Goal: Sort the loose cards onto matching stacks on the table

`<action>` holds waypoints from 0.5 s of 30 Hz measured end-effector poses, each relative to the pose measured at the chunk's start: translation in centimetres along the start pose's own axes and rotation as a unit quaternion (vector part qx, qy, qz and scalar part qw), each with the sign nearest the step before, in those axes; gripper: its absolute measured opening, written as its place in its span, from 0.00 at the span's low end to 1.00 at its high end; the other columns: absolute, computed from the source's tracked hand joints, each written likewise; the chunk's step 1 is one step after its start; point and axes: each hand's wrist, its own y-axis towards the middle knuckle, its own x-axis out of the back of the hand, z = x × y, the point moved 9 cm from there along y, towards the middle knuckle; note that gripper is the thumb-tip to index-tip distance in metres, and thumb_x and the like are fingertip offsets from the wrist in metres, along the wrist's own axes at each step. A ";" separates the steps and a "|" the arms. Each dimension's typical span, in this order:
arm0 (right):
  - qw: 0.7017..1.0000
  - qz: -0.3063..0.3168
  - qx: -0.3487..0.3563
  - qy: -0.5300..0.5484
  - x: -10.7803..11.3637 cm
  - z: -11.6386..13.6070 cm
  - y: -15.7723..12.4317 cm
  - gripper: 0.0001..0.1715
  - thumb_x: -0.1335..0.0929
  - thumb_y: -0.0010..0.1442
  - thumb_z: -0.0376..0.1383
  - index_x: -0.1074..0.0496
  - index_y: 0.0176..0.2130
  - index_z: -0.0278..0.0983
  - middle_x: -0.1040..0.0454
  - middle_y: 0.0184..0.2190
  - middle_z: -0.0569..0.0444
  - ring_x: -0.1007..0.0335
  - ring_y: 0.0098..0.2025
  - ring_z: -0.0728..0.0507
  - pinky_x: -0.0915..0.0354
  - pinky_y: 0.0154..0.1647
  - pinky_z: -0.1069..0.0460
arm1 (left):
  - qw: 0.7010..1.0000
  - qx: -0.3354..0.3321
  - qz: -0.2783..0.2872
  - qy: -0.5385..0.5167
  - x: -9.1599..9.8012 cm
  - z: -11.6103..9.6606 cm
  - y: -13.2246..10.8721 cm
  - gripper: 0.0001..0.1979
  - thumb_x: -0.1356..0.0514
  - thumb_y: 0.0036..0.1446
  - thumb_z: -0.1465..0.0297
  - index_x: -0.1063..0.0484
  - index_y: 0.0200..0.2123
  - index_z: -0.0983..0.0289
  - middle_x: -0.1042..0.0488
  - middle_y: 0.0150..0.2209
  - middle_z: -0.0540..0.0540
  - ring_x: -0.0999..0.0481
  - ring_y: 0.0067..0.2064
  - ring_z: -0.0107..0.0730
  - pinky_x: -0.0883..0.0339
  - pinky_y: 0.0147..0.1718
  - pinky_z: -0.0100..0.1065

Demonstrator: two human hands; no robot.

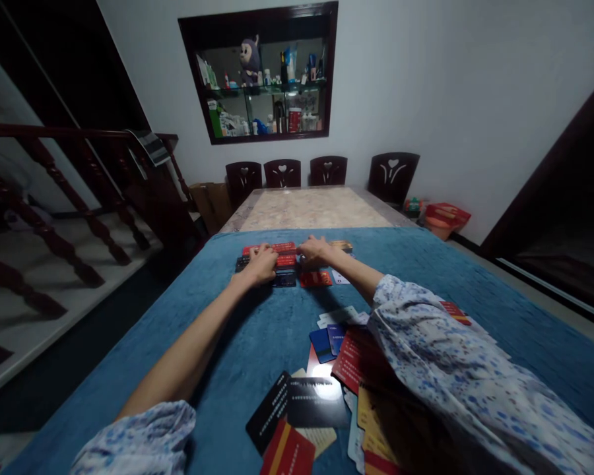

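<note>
My left hand (261,265) rests on rows of cards towards the far side of the blue cloth, its bent fingers apart. A red card (286,261) lies beside its fingertips, with another red card (283,247) just behind. Dark cards (284,280) show below that hand. At the right end of the red rows is my right hand (315,251), palm down, fingers bent and apart; its fingertips touch or nearly touch the cards, and the underside is hidden. In front of it lie a red card (315,279) and a white card (340,277).
Close to me spreads a loose pile with a black card (317,401), blue card (321,344), dark red card (354,363) and gold card (376,422). My right sleeve covers part of it. The blue cloth (178,356) covers the near table; chairs (329,171) stand beyond.
</note>
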 end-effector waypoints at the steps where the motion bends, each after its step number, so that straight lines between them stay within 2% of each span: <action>1: 1.000 -0.001 0.001 -0.001 -0.1 -0.2 -0.5 0.21 0.30 0.56 0.39 0.24 0.50 0.41 0.26 0.53 0.43 0.41 0.60 0.31 0.41 0.57 0.34 | 1.000 -0.005 -0.005 -0.002 0.2 -0.5 -0.3 0.19 0.44 0.51 0.79 0.27 0.47 0.64 0.30 0.56 0.64 0.45 0.64 0.53 0.47 0.58 0.57; 6: 1.000 -0.012 0.001 -0.006 -0.5 -1.4 -2.9 0.20 0.30 0.57 0.39 0.24 0.50 0.43 0.26 0.54 0.45 0.40 0.60 0.31 0.39 0.55 0.36 | 1.000 -0.013 -0.013 -0.019 1.2 -3.0 -2.0 0.21 0.44 0.53 0.78 0.28 0.50 0.63 0.31 0.57 0.63 0.46 0.65 0.53 0.47 0.57 0.58; 9: 1.000 -0.023 -0.003 -0.011 -1.0 -2.0 -4.6 0.19 0.30 0.59 0.43 0.23 0.49 0.42 0.25 0.52 0.43 0.38 0.58 0.31 0.39 0.54 0.38 | 0.999 -0.021 -0.020 -0.036 1.5 -4.6 -2.7 0.21 0.43 0.54 0.77 0.28 0.51 0.62 0.30 0.56 0.62 0.46 0.65 0.53 0.47 0.57 0.56; 15: 0.999 -0.047 -0.005 0.010 -1.9 -3.3 -8.2 0.21 0.30 0.59 0.45 0.23 0.51 0.42 0.26 0.52 0.43 0.40 0.59 0.31 0.41 0.54 0.40 | 0.997 -0.048 -0.029 -0.057 1.3 -7.3 -3.8 0.20 0.43 0.54 0.76 0.27 0.50 0.60 0.30 0.57 0.60 0.47 0.65 0.51 0.50 0.58 0.54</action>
